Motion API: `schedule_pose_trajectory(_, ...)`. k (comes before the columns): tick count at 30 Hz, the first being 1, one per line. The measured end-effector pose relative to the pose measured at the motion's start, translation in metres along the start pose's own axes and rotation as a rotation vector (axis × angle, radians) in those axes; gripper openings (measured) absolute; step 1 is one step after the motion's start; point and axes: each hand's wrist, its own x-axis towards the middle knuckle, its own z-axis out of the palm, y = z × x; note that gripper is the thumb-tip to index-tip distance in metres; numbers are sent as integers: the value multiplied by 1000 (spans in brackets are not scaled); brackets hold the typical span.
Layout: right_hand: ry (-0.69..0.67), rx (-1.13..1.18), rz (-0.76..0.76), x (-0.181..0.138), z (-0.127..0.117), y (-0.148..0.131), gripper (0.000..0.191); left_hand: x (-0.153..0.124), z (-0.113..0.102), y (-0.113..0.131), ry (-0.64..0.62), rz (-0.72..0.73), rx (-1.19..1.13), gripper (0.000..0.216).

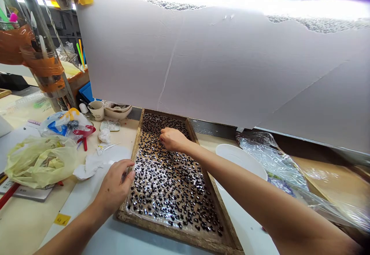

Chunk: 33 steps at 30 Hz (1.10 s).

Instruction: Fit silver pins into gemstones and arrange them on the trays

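Observation:
A long wooden tray lies on the table, its floor lined with clear film and strewn with small shiny black pieces. My left hand rests at the tray's left rim, thumb and fingers apart, with nothing in it. Over the far half of the tray is my right hand, its fingers curled together low above the black pieces. Whatever its fingertips may hold is hidden from view.
A white plate stands right of the tray beside clear plastic wrap. To the left lie a yellow plastic bag, crumpled tissue, a paper cup and a white bowl. A pale panel hangs behind, below a bright lamp.

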Motion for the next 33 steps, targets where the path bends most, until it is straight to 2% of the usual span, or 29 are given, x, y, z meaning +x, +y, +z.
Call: schedule_pose_trajectory(33, 18, -20, -6, 0, -1, 2, 19, 0, 0, -1, -26, -7, 3, 29)
